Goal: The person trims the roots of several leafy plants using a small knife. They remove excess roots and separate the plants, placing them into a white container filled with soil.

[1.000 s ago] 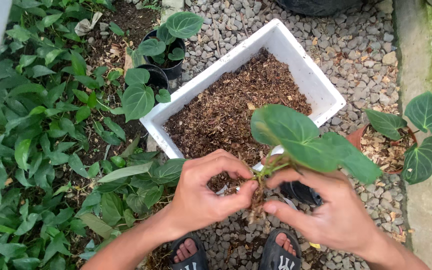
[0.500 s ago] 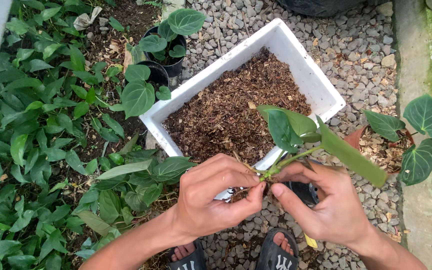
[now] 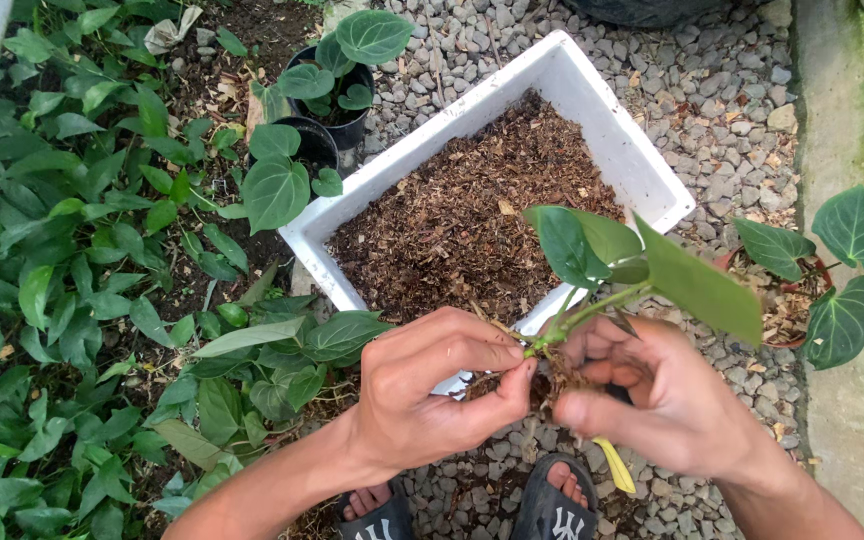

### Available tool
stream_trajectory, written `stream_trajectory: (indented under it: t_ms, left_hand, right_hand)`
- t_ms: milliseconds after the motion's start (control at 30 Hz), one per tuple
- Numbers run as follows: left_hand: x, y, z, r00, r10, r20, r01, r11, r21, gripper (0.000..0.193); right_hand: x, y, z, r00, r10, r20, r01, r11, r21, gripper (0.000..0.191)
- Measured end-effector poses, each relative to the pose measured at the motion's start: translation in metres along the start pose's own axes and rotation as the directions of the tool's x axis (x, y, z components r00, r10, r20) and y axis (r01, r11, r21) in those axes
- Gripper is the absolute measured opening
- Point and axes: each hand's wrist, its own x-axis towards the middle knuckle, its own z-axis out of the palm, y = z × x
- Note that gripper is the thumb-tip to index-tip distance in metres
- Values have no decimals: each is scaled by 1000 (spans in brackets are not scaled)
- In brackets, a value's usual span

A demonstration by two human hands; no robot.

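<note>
I have both hands closed on the seedling point(image 3: 602, 285): left hand point(image 3: 432, 395) pinches the stem base, right hand point(image 3: 652, 400) cups the roots beneath. Leaves fan above the grip. Light, soft, snappable; hold stays low.

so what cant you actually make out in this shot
- Head view: roots of the small plant, hidden between left hand and right hand.
- Feet in black sandals, cut off by the bottom edge.
- Dark container, cut by the top edge.
</note>
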Motion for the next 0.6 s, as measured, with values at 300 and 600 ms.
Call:
stream_trajectory:
  t_ms: [300, 600]
  left_hand:
    - [-7, -7, 0, 935, -342, 94, 355, 904, -240, 8]
    - [-10, -13, 2, 835, -512, 199, 540, 698, -470, 11]
  right_hand:
    - [2, -14, 7, 996, -78, -51, 72, 992, -103, 28]
    - [11, -17, 2, 998, 33, -59, -39, 992, -119, 29]
